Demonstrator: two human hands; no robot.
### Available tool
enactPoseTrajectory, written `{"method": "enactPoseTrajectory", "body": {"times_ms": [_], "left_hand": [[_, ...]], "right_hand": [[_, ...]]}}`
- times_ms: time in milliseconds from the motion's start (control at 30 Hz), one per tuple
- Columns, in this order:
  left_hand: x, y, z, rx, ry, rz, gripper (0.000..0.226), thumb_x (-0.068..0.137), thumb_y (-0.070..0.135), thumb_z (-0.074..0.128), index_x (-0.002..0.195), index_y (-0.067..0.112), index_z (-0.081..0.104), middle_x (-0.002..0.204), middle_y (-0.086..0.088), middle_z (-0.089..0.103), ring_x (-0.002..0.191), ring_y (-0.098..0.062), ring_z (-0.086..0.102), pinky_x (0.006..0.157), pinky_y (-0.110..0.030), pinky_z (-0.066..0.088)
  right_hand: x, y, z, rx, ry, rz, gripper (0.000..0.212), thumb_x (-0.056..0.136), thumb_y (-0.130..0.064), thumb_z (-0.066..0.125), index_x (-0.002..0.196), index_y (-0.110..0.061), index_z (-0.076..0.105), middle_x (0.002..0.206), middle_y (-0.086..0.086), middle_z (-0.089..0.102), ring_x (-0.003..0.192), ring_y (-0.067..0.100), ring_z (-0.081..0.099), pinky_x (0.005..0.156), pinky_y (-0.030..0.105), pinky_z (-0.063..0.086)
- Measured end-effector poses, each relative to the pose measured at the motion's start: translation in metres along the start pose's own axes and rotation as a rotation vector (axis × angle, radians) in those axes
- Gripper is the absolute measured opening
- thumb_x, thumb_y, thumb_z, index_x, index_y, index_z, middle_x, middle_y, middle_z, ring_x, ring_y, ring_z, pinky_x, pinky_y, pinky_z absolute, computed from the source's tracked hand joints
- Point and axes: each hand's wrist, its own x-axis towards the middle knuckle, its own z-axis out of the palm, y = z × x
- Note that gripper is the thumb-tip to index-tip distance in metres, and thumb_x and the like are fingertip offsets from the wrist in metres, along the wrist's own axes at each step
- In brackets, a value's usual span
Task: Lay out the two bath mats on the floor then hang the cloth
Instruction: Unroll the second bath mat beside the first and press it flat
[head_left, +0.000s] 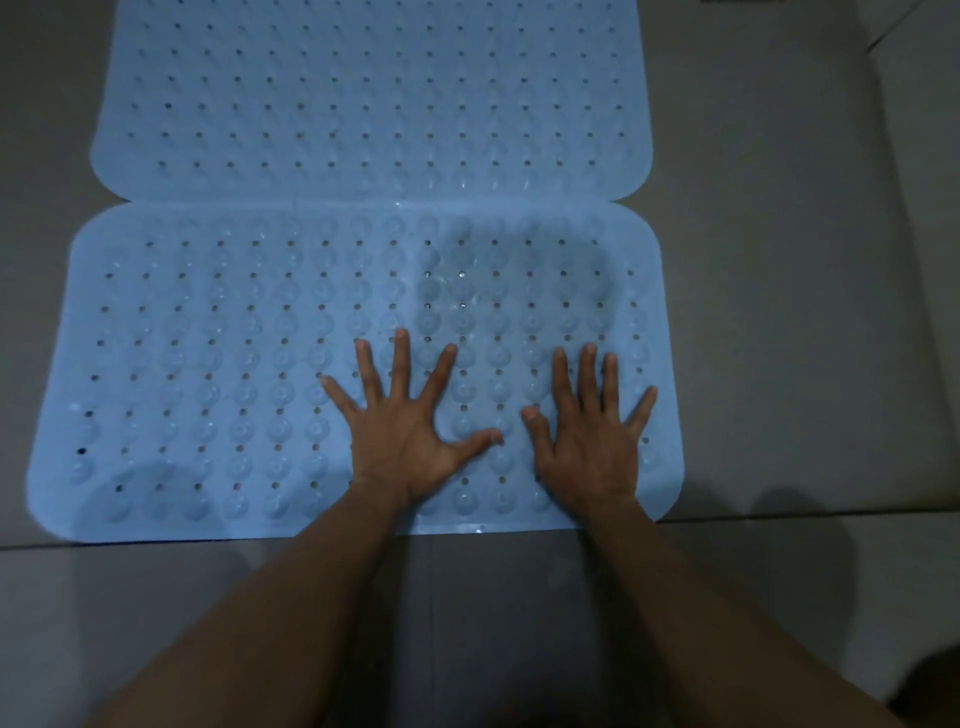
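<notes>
Two light blue rubber bath mats with rows of small holes and suction bumps lie flat on the grey tiled floor, long edges touching. The far mat (363, 93) runs off the top of the view. The near mat (208, 364) lies right in front of me. My left hand (405, 421) rests palm down on the near mat's middle, fingers spread wide. Beside it, my right hand (592, 426) presses flat on the mat's right part, fingers apart. Neither hand holds anything. No cloth is in view.
Grey floor tiles (779, 312) surround the mats, with a grout line along the near mat's front edge. A dark shape (930, 680) sits at the bottom right corner.
</notes>
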Motion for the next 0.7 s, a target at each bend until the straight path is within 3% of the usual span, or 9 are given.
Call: {"method": "enactPoseTrajectory", "body": {"times_ms": [100,300,500,700], "left_hand": [[0.001,0.002,-0.003,0.024,-0.029,-0.016,0.107,0.064,0.102,0.011,0.153,0.048,-0.01,0.164,-0.005,-0.023,0.146,-0.041,-0.027,0.106,-0.077,-0.006],[0.001,0.002,-0.002,-0.028,0.016,-0.007,0.097,0.074,0.096,0.019,0.156,0.045,0.011,0.167,-0.005,-0.006,0.15,-0.038,-0.017,0.109,-0.075,-0.008],[-0.001,0.0,0.003,-0.009,0.015,0.005,0.096,0.076,0.095,0.014,0.156,0.044,0.0,0.166,-0.005,-0.012,0.15,-0.035,-0.017,0.109,-0.075,-0.006],[-0.005,-0.014,0.001,-0.031,-0.067,0.122,0.101,0.072,0.098,0.015,0.154,0.045,-0.013,0.162,-0.003,-0.029,0.146,-0.035,-0.029,0.109,-0.074,-0.012]], "right_hand": [[0.0,0.0,0.001,0.026,0.02,0.022,0.078,0.099,-0.063,0.02,0.159,-0.02,-0.005,0.166,0.004,-0.009,0.153,0.024,-0.009,0.114,0.069,0.002],[0.001,0.0,-0.001,0.064,0.049,0.035,0.082,0.095,-0.069,0.023,0.159,-0.021,0.004,0.167,0.003,0.0,0.153,0.022,-0.002,0.116,0.068,0.003],[0.002,-0.001,0.001,0.092,0.065,0.061,0.081,0.094,-0.071,0.026,0.158,-0.022,0.016,0.167,0.002,0.007,0.153,0.02,0.0,0.117,0.066,0.001],[0.0,-0.004,0.002,0.022,0.022,0.07,0.082,0.094,-0.072,0.011,0.159,-0.024,0.0,0.167,0.002,-0.007,0.152,0.021,-0.011,0.117,0.065,-0.004]]}}
